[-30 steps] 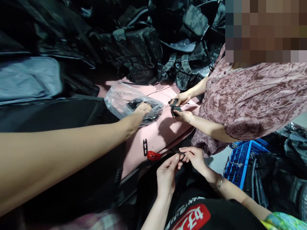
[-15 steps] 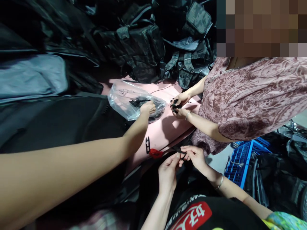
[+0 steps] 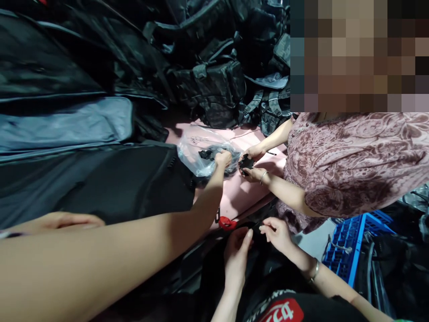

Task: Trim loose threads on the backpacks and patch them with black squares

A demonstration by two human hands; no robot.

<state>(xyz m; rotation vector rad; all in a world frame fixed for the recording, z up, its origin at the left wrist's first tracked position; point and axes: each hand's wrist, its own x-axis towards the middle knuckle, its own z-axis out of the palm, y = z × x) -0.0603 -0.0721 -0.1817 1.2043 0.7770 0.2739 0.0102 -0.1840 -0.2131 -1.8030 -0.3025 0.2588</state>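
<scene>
My left hand [image 3: 236, 252] is at the lower middle, thumb pressed against its curled fingers over a small, dark strap-like piece whose shape blends into the black behind it. Close by on its right, my right hand [image 3: 276, 232] has thumb and forefinger pinched at the side of that piece, with a narrow gap between the hands. Below them is my black apron with a red label [image 3: 284, 311]. Just above my left hand lie a red item [image 3: 228, 222] and the partly hidden thread snips [image 3: 217, 215].
From the left a co-worker's arm [image 3: 144, 250] reaches into a clear plastic bag [image 3: 191, 154] of black pieces on a pink surface [image 3: 231, 194]. Another person's hands [image 3: 253, 165] hold black pieces. Backpacks [image 3: 214, 91] crowd the back; a blue crate [image 3: 348, 250] stands right.
The view has shifted, so things sit further right and lower. My hands have drawn slightly apart. Another hand now shows at the left edge, and the co-worker's arm covers most of the snips.
</scene>
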